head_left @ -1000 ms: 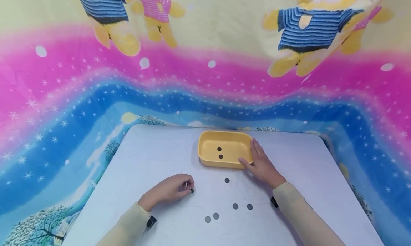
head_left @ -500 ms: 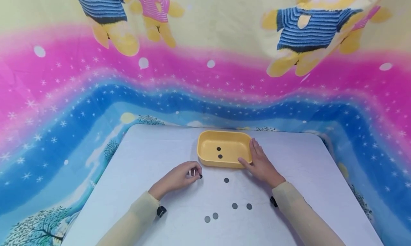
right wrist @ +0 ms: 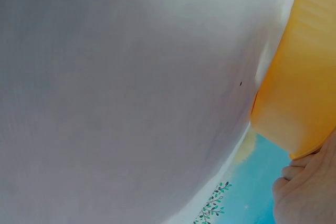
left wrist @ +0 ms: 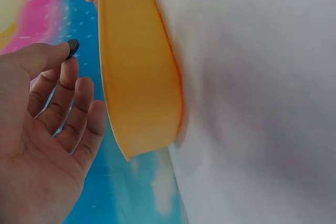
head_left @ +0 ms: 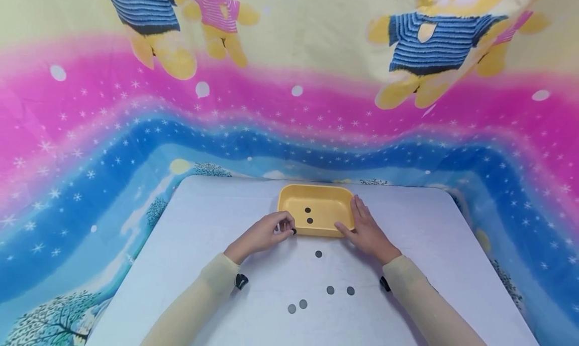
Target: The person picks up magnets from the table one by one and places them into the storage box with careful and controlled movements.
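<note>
The left hand pinches a dark disc by the near left corner of a yellow box (two more discs lie inside); the right hand, fingers extended, rests against the box's right end

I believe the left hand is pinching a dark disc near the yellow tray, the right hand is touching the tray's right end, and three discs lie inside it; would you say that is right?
Not quite: two dark discs, not three, lie inside the yellow tray, as the head view shows. The left hand does pinch another disc, and the right hand touches the tray's right end.
</note>
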Demonstrator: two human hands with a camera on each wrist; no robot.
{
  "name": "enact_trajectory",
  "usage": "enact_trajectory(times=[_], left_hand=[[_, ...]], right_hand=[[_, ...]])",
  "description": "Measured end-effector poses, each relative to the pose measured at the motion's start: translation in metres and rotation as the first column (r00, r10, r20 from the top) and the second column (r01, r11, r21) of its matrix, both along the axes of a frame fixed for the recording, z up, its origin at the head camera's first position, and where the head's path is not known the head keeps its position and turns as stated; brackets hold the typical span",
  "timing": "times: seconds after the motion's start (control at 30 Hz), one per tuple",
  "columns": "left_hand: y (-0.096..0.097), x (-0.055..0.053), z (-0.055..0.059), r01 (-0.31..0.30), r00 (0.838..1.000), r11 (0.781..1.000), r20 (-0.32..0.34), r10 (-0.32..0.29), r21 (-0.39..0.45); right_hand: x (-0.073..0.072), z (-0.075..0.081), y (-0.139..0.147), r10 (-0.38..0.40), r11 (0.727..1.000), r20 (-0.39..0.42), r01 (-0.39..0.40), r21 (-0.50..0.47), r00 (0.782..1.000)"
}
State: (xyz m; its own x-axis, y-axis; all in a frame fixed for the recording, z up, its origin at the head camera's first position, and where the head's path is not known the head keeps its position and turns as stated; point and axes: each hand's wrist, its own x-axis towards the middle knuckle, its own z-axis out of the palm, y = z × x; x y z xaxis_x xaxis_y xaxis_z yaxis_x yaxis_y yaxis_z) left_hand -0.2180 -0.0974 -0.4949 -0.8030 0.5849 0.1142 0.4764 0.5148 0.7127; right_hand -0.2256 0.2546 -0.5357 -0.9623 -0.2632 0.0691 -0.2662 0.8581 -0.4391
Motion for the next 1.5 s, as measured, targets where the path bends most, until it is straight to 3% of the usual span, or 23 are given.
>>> enact_trajectory(times=[0.3,0.63,0.83,1.1,1.3,1.5], left_hand=[[0.016,-0.023,0.004,0.011,0.999,0.996,0.032,-0.014,0.088],[0.027,-0.040,-0.010,-0.010,0.999,0.996,0.053,0.006,0.092],[0.037,-0.052,-0.009,-0.019,0.997,0.995,0.070,0.012,0.101],[0.046,-0.063,-0.011,-0.068,0.994,0.997,0.087,0.065,0.038],[0.052,-0.071,-0.013,-0.096,0.994,0.992,0.037,0.099,-0.080],[0.058,-0.078,-0.016,-0.101,0.995,0.972,-0.041,0.094,-0.214]], right_hand=[[0.000,-0.002,0.001,-0.003,1.000,-0.015,0.003,-0.006,1.000],[0.001,-0.003,0.000,0.003,1.000,-0.011,-0.003,-0.006,1.000],[0.001,-0.002,-0.001,-0.004,1.000,-0.011,0.004,-0.006,1.000],[0.000,-0.002,0.000,-0.006,1.000,-0.002,0.006,0.000,1.000],[0.001,-0.001,0.000,-0.011,1.000,-0.009,0.011,0.001,1.000],[0.002,-0.001,-0.001,-0.004,1.000,-0.026,0.003,-0.013,1.000]])
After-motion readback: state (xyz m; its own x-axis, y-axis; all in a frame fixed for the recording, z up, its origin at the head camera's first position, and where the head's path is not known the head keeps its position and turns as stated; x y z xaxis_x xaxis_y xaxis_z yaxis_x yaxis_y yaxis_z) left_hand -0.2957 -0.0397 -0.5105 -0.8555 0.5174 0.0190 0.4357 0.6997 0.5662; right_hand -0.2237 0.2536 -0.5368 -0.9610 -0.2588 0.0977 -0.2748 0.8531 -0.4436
